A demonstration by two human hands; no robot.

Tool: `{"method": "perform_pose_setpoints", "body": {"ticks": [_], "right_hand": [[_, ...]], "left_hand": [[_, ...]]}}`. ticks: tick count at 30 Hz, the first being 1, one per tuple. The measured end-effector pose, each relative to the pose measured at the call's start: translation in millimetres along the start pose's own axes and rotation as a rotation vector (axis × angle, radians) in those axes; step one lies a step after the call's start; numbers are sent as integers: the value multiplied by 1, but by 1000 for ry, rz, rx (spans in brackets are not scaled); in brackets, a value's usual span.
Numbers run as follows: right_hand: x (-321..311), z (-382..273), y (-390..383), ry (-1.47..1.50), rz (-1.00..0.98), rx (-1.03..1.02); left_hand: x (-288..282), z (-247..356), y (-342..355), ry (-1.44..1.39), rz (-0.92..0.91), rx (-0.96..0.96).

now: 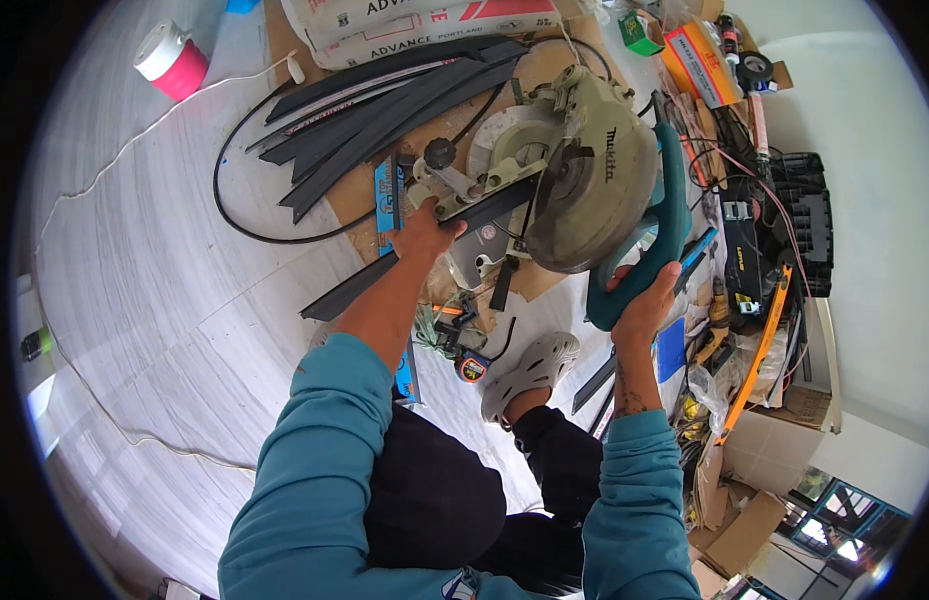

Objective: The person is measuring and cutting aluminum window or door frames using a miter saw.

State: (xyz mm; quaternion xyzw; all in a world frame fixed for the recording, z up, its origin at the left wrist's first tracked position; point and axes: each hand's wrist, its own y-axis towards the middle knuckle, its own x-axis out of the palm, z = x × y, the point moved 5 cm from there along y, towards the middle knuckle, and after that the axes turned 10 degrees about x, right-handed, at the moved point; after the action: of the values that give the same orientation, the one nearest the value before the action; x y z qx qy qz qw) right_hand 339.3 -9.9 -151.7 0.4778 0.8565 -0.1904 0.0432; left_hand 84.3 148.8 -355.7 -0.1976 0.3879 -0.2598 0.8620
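My right hand (646, 302) is wrapped round the teal handle (672, 205) of a miter saw (610, 190) with a greenish-grey body and round blade guard. With my left hand (425, 236) I grip a long dark grey trim strip (350, 289) and press it along the saw's fence, beside its black clamp knob (441, 153). One end of the strip sticks out to the left over the floor; the other reaches the guard, which hides the blade's edge. A short dark offcut (504, 283) lies just in front of the saw base.
More dark strips (385, 125) lie in a pile behind left, near cement bags (425, 35). A black cable (217, 180) loops round them. By my shoe (533, 372) is a tape measure (472, 367). Tools, a black case (785, 235) and an orange level (760, 350) crowd the right.
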Motion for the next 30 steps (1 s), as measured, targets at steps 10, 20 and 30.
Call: {"method": "perform_pose_setpoints", "body": {"ticks": [10, 20, 30], "right_hand": [[0, 15, 0, 6, -2, -11], [-1, -13, 0, -32, 31, 33], [-1, 1, 1, -12, 36, 30]], "left_hand": [[0, 2, -1, -6, -16, -23], [3, 2, 1, 7, -20, -9], [2, 2, 0, 9, 5, -9]]}}
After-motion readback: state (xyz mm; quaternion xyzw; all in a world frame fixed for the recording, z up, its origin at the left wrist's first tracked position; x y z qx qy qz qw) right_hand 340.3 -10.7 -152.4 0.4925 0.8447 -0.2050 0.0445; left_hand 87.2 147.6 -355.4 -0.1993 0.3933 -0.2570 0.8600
